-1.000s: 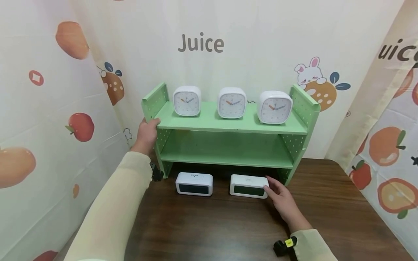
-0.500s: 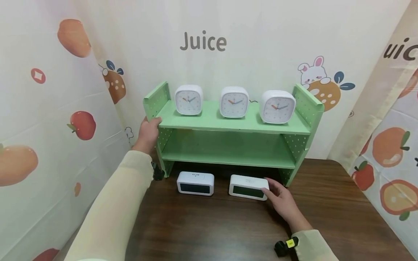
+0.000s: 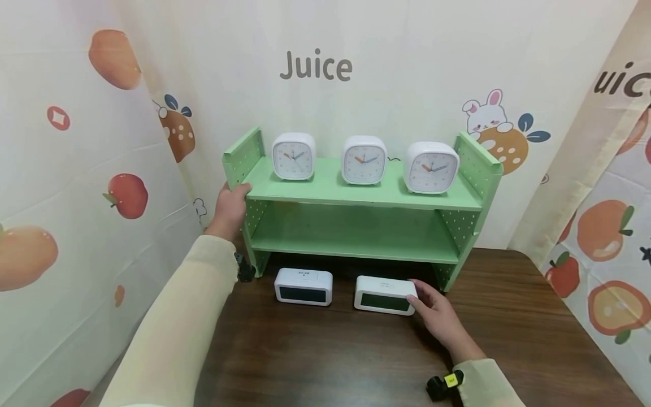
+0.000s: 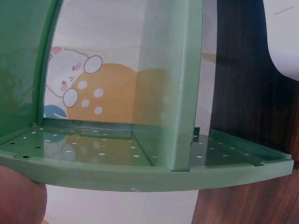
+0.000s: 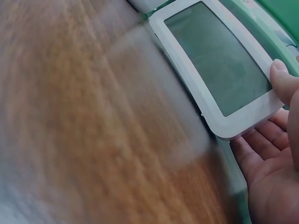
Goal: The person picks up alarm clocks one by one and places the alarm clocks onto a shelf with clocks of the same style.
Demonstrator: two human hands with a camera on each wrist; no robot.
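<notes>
My left hand [image 3: 230, 210] grips the left side panel of a green two-tier shelf [image 3: 356, 255], its thumb on the panel's front edge. In the left wrist view that thumb [image 4: 21, 196] presses near the panel's edge [image 4: 135, 179]. On the table in front of the shelf, my right hand [image 3: 436, 314] holds the right end of a white digital clock [image 3: 385, 295]. The right wrist view shows the thumb on the front of this clock [image 5: 215, 60] by its dark screen, with the fingers behind and partly hidden. A second white digital clock [image 3: 303, 286] stands to its left, untouched.
Three white analog clocks stand on the top tier: a left one [image 3: 294, 156], a middle one [image 3: 363, 160] and a right one [image 3: 432, 168]. The brown wooden table [image 3: 315, 356] runs up to fruit-printed curtains [image 3: 402, 68] at the back and sides.
The right hand has shifted the right-hand digital clock slightly toward me and to the left. My left hand keeps its grip on the shelf. The head view has moved a little.
</notes>
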